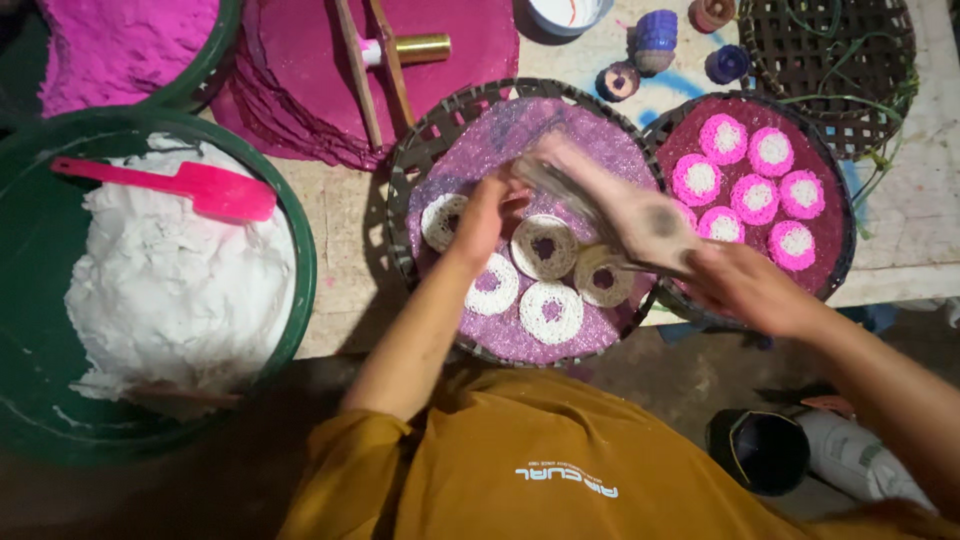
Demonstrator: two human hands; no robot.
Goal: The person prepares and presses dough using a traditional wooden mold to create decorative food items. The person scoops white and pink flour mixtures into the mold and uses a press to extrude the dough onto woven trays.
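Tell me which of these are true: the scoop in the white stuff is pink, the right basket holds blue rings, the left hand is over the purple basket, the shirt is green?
1. The pink scoop lies on white paste: true.
2. The right basket holds blue rings: false, they are pink with white centres.
3. The left hand is over the purple-lined basket: true.
4. The shirt is green: false, it is mustard yellow.

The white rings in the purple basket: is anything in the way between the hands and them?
Nothing visible is. The left hand is already down among the white rings on the purple basket. The right hand holds a blurred tool right over them, with no other thing between.
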